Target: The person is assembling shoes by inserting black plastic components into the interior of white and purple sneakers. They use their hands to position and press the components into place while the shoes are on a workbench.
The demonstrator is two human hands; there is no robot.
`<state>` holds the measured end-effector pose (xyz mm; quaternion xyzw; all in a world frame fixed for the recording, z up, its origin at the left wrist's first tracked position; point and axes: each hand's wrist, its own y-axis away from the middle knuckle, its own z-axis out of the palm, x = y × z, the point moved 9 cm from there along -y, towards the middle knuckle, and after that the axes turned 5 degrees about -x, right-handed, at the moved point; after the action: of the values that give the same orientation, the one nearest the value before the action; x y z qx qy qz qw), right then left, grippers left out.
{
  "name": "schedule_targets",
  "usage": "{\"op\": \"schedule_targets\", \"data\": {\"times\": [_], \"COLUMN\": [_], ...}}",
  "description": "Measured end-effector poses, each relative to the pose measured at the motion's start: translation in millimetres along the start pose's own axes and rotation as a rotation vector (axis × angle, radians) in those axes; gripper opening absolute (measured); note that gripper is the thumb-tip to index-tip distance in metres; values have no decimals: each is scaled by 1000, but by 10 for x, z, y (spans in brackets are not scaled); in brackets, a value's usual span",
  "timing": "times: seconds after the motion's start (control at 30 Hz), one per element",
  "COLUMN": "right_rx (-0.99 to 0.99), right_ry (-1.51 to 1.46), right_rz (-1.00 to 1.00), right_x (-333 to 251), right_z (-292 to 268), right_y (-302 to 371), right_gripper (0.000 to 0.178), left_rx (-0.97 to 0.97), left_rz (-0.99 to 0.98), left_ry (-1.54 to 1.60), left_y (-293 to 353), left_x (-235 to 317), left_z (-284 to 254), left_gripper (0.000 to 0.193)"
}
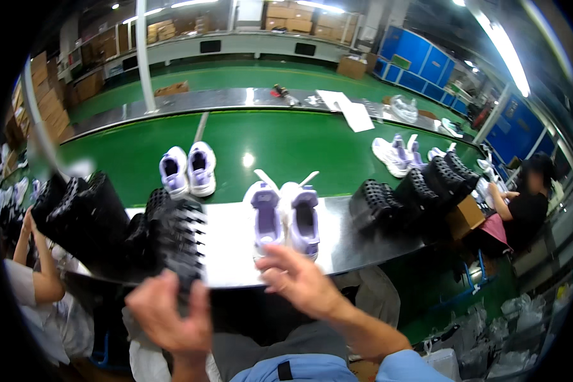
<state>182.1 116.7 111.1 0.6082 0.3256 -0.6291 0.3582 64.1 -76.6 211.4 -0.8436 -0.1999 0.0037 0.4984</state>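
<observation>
Grasping the near end of a motion-blurred black ridged piece (184,239), the left hand (172,312) is positioned left of the white-and-lavender shoes (268,216), which stand on a white sheet (229,245). The right hand (299,280), released, fingers loosely curled, adjoins the shoes' near ends; contact cannot be determined.

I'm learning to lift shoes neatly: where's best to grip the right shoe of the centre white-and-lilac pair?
The right shoe is probably best taken by the right rim of its opening, right hand coming from above and the right: the opening faces up, and the left shoe crowds the other side.
</observation>
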Motion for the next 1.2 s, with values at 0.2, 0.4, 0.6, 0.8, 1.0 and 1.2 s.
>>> {"op": "schedule_targets", "data": {"times": [0.2, 0.4, 0.6, 0.8, 1.0, 1.2], "right_rx": [-144, -438, 73, 126, 174, 46], "right_ry": [-736, -336, 937, 953, 926, 1257], "right_rz": [149, 308, -225, -304, -150, 97], "right_x": [203, 293, -588, -751, -674, -682], "right_z": [345, 275, -87, -259, -772, -814], "right_y": [99, 358, 562, 443, 101, -545], "right_gripper": [43, 58, 68, 53, 39, 44], "left_rx": [-158, -491, -420, -384, -383, -773], "left_rz": [273, -485, -763, -727, -555, -228], "left_ry": [525, 1399, 1339, 1325, 919, 504], "left_y": [240, -83, 5, -75, -331, -356], "left_x": [682, 350, 170, 270, 106, -155], "left_z": [316, 1042, 1453, 1665, 2116, 3046], "left_gripper": [40, 62, 14, 9, 39, 31]}}
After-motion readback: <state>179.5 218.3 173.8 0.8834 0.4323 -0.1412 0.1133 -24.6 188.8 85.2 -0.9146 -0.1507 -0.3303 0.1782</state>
